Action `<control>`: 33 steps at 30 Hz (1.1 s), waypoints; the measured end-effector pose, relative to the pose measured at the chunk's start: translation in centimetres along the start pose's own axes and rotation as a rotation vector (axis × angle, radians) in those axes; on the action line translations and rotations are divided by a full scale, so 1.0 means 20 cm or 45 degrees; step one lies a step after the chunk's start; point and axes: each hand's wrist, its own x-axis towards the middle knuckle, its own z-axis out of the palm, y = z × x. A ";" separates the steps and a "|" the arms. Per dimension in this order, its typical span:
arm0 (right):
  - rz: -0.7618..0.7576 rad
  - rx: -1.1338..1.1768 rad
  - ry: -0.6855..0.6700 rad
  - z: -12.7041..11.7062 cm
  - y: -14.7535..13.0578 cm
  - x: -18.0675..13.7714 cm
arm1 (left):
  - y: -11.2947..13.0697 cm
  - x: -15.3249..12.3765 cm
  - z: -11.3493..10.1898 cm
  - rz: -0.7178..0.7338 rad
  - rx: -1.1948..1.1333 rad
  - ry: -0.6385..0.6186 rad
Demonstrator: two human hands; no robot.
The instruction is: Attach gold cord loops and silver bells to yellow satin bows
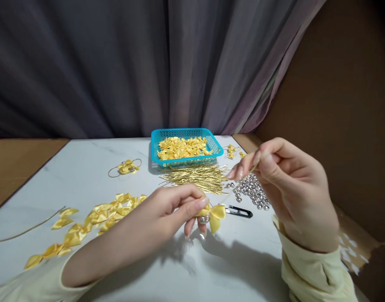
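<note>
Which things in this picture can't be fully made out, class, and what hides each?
Head view:
Gold cord: one end cut off by the left edge.
Loose yellow bows: some partly hidden behind the left forearm.
Black tool: tip hidden behind the held bow.
Silver beads: too small and crowded to count.
Thin strand: gripped part covered by the right hand.

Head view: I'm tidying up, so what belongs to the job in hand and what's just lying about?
Job, apparently:
yellow bow and silvery ball in left hand
gold strand in right hand
blue basket of bows, strand pile, ball pile

Lying about, for now:
black snips
cord at left edge
</note>
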 end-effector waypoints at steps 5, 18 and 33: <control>0.150 0.221 -0.081 -0.01 0.00 0.03 | -0.01 0.02 0.01 -0.018 -0.093 -0.039; 0.350 0.164 -0.085 0.03 0.07 0.06 | 0.01 0.05 0.10 -0.063 -0.319 0.009; 0.372 -0.076 -0.216 -0.07 -0.01 0.06 | -0.04 0.03 0.13 0.014 -0.184 0.205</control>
